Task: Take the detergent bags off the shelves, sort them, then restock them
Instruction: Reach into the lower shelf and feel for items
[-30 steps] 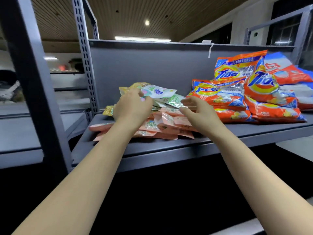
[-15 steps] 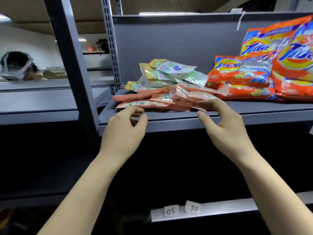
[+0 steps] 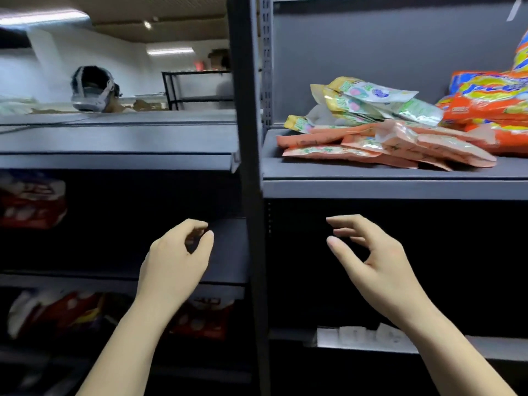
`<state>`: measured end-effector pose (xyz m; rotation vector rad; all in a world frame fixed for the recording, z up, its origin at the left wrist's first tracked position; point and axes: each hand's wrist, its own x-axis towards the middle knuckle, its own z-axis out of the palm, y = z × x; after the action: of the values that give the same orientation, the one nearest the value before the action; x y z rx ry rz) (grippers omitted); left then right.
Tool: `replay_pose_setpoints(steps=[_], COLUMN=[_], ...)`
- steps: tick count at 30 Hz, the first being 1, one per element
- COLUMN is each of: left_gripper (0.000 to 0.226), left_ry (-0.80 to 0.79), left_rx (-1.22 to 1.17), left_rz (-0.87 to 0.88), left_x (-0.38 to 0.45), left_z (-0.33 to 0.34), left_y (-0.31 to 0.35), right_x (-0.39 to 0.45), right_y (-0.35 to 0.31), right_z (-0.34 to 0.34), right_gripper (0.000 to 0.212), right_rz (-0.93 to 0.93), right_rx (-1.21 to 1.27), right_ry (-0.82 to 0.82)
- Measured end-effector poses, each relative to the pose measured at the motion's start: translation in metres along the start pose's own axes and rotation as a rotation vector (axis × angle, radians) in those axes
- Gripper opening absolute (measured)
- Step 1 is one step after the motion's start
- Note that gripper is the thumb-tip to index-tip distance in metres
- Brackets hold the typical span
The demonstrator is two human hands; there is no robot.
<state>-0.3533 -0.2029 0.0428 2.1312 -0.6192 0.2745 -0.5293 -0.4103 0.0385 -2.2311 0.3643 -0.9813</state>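
Before a dark grey metal shelving unit (image 3: 251, 195), a person's two bare hands hang empty in front of the shadowed lower bay. The left hand (image 3: 177, 258) is loosely curled, thumb and forefinger close together around nothing; the right hand (image 3: 374, 258) is relaxed, its fingers (image 3: 343, 222) gently bent and spread apart from the thumb, also holding nothing. Both are well below the stocked grey shelf board (image 3: 394, 188) on the right.

On that board lies a loose heap of flat pink-orange plastic detergent pouches (image 3: 380, 147), overlapping at mixed angles. Behind and partly on top of them rests a second cluster of pale green-and-yellow glossy pouches (image 3: 368, 102), and to the far right a stack of large orange-and-yellow detergent bags (image 3: 491, 101) runs out of view. Judging by the jumble, the bags are grouped roughly by kind but not neatly faced, so sorting looks partly done and tidy restocking appears to remain.

To the left, blurred red-and-white packets (image 3: 31, 201) sit in the neighbouring bay's lower tiers. Beyond the shelving, a grey-and-white headset (image 3: 91, 90) rests on a far surface under ceiling strip lights (image 3: 168, 50); a second person's shoulder (image 3: 224, 90) shows faintly behind the upright.
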Motion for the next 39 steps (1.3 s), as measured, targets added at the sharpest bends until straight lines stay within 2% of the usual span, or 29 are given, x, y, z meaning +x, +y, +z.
replay_pose_setpoints(steps=[6,16,20,29,39], left_gripper=[0.017,0.023,0.029,0.035,0.038], left_ry=[-0.012,-0.17,-0.215,-0.241,-0.232], left_rx=[0.049,0.302,0.35,0.394,0.478], left_rz=[-0.083,-0.169,-0.192,-0.247,-0.249], left_x=[0.009,0.029,0.037,0.069,0.154], left_z=[-0.066,-0.18,-0.216,-0.263,-0.295], left_y=[-0.082,-0.206,-0.249,-0.333,-0.413], right_x=[-0.008,-0.009,-0.009,0.02,0.082], right_y=[-0.041,-0.116,-0.146,-0.194,-0.209], right_z=[0.091,0.241,0.29,0.383,0.494], right_gripper=[0.031,0.038,0.038,0.04,0.039], right_rz=[0.008,0.056,0.076,0.082,0.065], right_rx=[0.003,-0.098,-0.138,-0.202,-0.16], right_ry=[-0.115,-0.345,-0.492,-0.663,-0.694])
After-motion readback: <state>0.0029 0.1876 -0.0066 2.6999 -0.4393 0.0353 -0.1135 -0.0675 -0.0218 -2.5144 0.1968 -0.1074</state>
